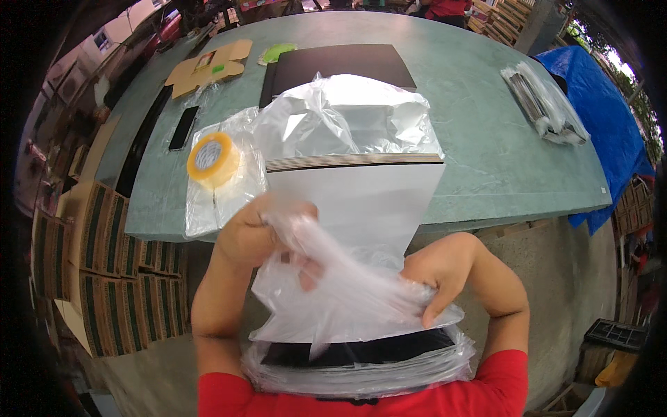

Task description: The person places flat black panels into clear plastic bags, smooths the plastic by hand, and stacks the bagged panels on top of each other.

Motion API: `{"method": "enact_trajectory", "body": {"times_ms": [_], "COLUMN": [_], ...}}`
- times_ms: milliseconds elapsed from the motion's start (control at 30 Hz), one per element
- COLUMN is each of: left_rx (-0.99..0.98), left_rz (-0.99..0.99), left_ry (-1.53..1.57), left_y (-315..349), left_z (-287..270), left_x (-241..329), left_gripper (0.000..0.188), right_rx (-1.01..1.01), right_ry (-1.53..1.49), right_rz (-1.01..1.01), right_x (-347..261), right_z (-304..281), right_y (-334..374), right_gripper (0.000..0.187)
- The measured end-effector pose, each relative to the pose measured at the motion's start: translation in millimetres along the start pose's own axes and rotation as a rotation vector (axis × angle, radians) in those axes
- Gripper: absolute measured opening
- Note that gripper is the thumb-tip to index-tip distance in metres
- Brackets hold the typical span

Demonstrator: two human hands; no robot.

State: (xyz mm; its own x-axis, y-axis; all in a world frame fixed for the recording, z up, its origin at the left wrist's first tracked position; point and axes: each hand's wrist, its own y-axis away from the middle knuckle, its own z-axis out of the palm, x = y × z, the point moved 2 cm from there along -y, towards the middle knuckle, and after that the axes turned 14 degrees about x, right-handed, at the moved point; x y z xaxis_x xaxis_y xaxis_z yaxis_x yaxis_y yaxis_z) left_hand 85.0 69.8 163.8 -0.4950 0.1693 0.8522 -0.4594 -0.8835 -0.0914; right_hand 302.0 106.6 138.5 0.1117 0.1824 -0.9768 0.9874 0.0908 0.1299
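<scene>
Clear film (347, 274) slants down from left hand (251, 229) to right hand (445, 267), both grips pinching it. White panel (358, 198) lies just beyond, between the hands.

A grey-green tabletop (472, 149) carries the goods, its near edge at 6 o'clock and its far edge curving past 12. Clear plastic bags (229, 205) lie flat at 8 o'clock, and a thin black slab (183, 128) at 9. At 10, an opened-out piece of brown cardboard (182, 78) is spread; a bright green round piece (279, 53) sits between 10 and 11, beside a dark panel (340, 66) toward 12. A plastic-wrapped bundle (545, 104) rests at 3. On the grey floor (556, 271), brown cartons (111, 306) are stacked around 8 o'clock.
</scene>
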Motion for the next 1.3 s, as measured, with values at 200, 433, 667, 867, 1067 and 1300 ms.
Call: {"method": "enact_trajectory", "body": {"times_ms": [200,433,667,867,1067,1300], "left_rx": [-0.278,-0.117,-0.260,-0.112,0.335,1.167], "left_rz": [-0.289,-0.001,-0.151,-0.334,0.017,0.812], "left_ry": [-0.461,-1.938,-2.084,-2.292,-1.501,-1.601], "left_y": [5,23,24,32,44,37], "left_z": [23,15,25,-31,-38,-84], "left_x": [2,-41,-40,-70,-61,-13], "left_gripper": [0.017,0.012,0.014,0.010,0.017,0.042], "right_rx": [0.309,0.554,0.430,0.405,2.207,1.790], "right_ry": [1.275,1.735,1.808,0.929,0.255,1.164], "right_rz": [0.725,0.763,0.718,0.611,-0.276,-0.092], "right_x": [30,35,49,22,-17,27], "right_z": [-8,-2,6,6,-28,-24], "right_y": [25,29,38,28,61,23], "right_gripper": [0.047,0.054,0.031,0.018,0.011,0.060]}}
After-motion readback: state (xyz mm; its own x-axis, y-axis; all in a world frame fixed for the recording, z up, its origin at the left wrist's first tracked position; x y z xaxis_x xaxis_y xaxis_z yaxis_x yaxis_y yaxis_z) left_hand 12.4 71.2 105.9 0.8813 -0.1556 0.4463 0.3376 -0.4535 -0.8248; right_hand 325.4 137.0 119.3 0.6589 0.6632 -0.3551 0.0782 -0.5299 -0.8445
